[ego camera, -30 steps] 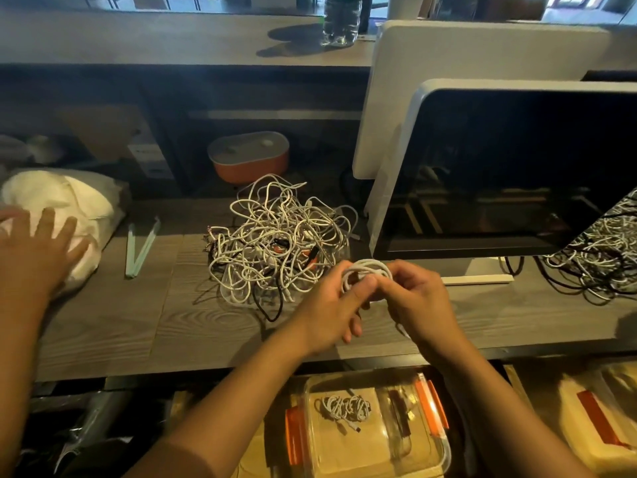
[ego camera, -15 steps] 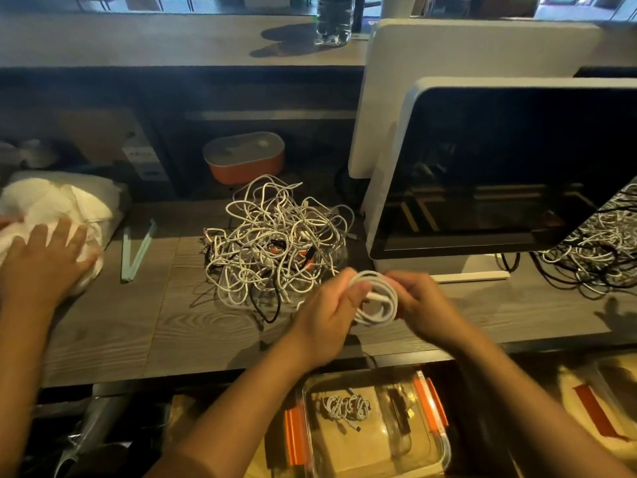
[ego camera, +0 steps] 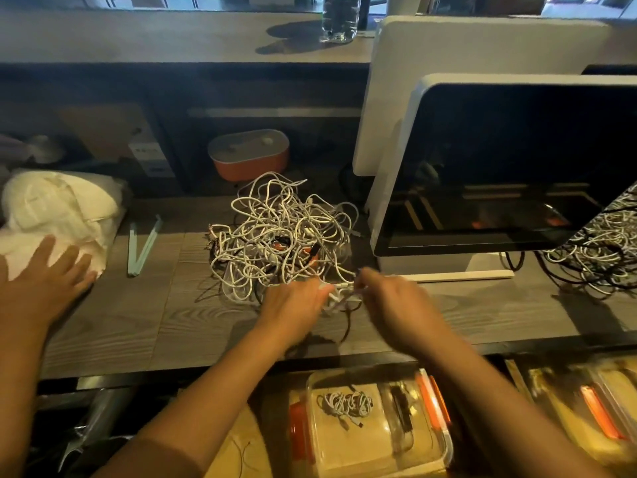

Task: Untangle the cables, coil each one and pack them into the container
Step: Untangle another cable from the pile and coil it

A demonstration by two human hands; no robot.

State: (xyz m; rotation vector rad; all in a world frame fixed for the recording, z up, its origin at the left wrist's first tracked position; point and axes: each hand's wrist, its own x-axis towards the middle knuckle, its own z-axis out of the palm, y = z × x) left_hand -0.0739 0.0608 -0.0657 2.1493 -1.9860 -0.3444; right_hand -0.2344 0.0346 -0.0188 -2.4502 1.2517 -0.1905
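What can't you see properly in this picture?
All in the head view:
- The left hand and right hand: motion blur smears their grip on the white cable.
- The second cable tangle: cut off by the right edge.
- The water bottle: its top is cut off by the upper edge.
- The coiled cable in the clear container: plugs too small to tell apart.

White cable tangle (ego camera: pixel 279 236) heaped on desk (ego camera: pixel 120 322); 1 coiled cable (ego camera: pixel 346 403) in clear orange-clipped container (ego camera: pixel 379 453) below it.
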